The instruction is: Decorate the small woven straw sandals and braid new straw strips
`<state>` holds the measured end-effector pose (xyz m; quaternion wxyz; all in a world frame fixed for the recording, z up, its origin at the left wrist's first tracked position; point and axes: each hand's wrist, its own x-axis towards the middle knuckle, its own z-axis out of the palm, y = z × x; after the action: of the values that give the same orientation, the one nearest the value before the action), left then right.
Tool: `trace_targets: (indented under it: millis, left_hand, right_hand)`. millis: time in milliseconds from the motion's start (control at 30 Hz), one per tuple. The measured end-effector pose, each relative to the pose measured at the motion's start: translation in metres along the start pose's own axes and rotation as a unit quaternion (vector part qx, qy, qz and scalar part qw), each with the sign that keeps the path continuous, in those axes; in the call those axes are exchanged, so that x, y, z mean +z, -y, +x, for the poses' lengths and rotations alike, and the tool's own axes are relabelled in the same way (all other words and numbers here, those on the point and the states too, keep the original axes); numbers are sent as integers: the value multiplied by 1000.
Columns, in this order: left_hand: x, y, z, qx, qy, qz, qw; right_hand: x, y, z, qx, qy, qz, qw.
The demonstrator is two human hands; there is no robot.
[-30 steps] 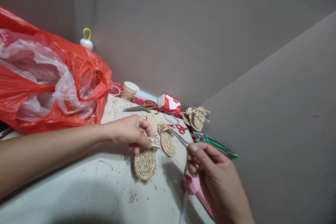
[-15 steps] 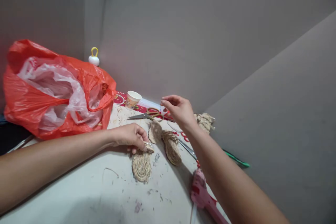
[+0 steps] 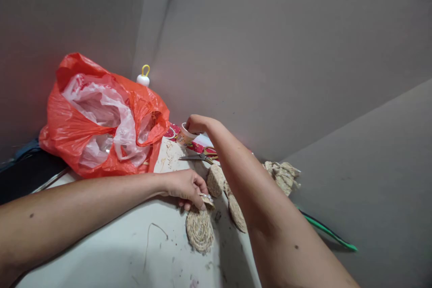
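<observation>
A small coiled-rope slipper (image 3: 200, 233) lies on the white table, its sole toward me. My left hand (image 3: 189, 189) is closed on the slipper's strap, where a row of white pearl beads (image 3: 207, 197) shows by the fingertips. Farther off, my right hand (image 3: 199, 123) dips its fingers into a patterned paper cup (image 3: 183, 137); the fingertips are hidden inside the cup. Just beyond the slipper are an oval rope sole (image 3: 216, 180) and another rope piece (image 3: 237, 214), partly covered by my right forearm. Scissors (image 3: 197, 157) with gold-coloured handles lie near the cup.
A red plastic bag (image 3: 77, 139) with white plastic inside stands at the left. Behind it is a white object with a yellow loop (image 3: 143, 80). A bundle of twine (image 3: 283, 175) and a green strip (image 3: 329, 231) lie to the right, by the grey wall (image 3: 270, 54).
My right hand has moved left and away from me, from above the scissors into the paper cup. My left hand keeps its hold on the slipper. The view has shifted left.
</observation>
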<state>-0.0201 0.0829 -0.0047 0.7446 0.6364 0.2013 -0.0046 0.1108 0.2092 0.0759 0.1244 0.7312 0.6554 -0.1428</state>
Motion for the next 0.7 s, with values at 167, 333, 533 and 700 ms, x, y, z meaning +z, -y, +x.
trace_targets:
  millis: [167, 333, 533, 700]
  left_hand:
    - [-1, 4, 2, -2, 11, 12, 1000]
    - [-2, 7, 3, -3, 12, 23, 1000]
    - [-1, 6, 3, -11, 13, 25, 1000]
    - [-2, 4, 2, -11, 34, 18, 999]
  right_hand:
    - [5, -4, 16, -9, 57, -70, 996]
    - [7, -5, 18, -25, 59, -98, 993]
    - [6, -3, 11, -37, 30, -91, 995]
    - [6, -3, 4, -45, 4, -60, 997]
